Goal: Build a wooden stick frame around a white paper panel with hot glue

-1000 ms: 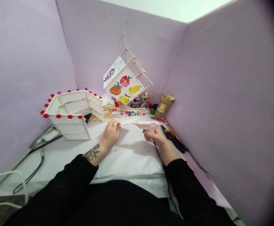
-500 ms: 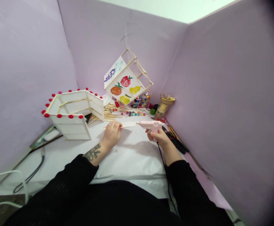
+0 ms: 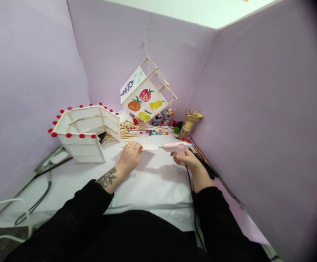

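My left hand is closed on a thin pale stick held sideways low over the white table covering. One end of the stick juts out to the right, the other to the left of my fingers. My right hand grips a light pink hot glue gun. The gun's nozzle points left, close to the stick's right end; I cannot tell whether they touch. From the gun's handle a dark cord runs down toward me.
White panels edged with red pom-poms stand at left. A fruit-painted stick lantern hangs ahead, above loose wooden sticks. A row of coloured beads, a green ball and a woven container sit behind; tools lie right.
The glue gun and my right hand have shifted slightly right and down. The stick in my left hand has turned or dipped a little.
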The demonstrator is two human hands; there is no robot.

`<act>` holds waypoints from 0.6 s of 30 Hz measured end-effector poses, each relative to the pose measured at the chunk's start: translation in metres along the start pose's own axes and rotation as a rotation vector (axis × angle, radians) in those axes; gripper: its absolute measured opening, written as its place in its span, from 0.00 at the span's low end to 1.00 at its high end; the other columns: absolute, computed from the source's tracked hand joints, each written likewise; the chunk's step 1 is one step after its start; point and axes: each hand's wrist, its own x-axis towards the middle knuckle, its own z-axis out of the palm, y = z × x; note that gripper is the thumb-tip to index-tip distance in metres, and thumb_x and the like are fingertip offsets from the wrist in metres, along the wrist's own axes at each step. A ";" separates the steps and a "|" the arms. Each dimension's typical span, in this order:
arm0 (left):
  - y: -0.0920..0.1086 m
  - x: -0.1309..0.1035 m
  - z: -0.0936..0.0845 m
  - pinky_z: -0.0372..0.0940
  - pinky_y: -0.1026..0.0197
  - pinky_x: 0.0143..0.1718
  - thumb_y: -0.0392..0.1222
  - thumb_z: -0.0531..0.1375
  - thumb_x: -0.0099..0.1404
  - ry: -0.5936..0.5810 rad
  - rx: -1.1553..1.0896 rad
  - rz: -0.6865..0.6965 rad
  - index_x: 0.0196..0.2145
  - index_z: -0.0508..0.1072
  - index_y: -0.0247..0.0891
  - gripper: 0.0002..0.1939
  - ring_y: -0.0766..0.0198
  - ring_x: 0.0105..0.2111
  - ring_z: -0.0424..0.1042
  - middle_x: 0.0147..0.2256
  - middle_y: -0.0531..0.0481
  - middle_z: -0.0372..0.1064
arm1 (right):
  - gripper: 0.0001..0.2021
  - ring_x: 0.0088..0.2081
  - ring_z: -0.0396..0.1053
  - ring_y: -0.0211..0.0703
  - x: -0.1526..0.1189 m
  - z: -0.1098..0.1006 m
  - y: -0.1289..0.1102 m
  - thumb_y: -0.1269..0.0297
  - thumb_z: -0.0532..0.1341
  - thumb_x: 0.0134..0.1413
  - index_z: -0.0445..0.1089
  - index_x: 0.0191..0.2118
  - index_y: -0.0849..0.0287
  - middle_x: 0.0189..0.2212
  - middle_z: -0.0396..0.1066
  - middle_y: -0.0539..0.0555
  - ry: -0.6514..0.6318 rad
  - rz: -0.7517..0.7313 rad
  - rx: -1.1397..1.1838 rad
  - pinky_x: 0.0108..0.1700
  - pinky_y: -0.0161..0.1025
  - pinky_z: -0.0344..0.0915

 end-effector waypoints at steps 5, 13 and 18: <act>0.000 0.000 -0.001 0.59 0.55 0.41 0.36 0.49 0.68 -0.009 0.008 0.001 0.34 0.67 0.38 0.08 0.55 0.38 0.65 0.33 0.45 0.68 | 0.23 0.19 0.58 0.33 0.000 0.002 -0.004 0.52 0.69 0.39 0.70 0.39 0.63 0.25 0.68 0.52 0.014 0.060 -0.021 0.21 0.34 0.53; 0.001 0.000 -0.001 0.59 0.55 0.41 0.35 0.50 0.68 -0.007 0.009 -0.005 0.34 0.68 0.38 0.08 0.56 0.37 0.65 0.33 0.45 0.68 | 0.22 0.19 0.57 0.32 0.000 0.003 -0.006 0.53 0.68 0.40 0.70 0.39 0.63 0.26 0.68 0.53 -0.011 0.037 -0.004 0.21 0.35 0.53; 0.000 0.000 0.000 0.59 0.55 0.41 0.35 0.50 0.68 0.010 0.026 0.018 0.34 0.68 0.38 0.08 0.56 0.37 0.65 0.33 0.45 0.68 | 0.23 0.19 0.58 0.32 0.000 0.002 -0.005 0.53 0.69 0.39 0.69 0.39 0.63 0.29 0.69 0.54 0.010 0.064 -0.012 0.21 0.34 0.53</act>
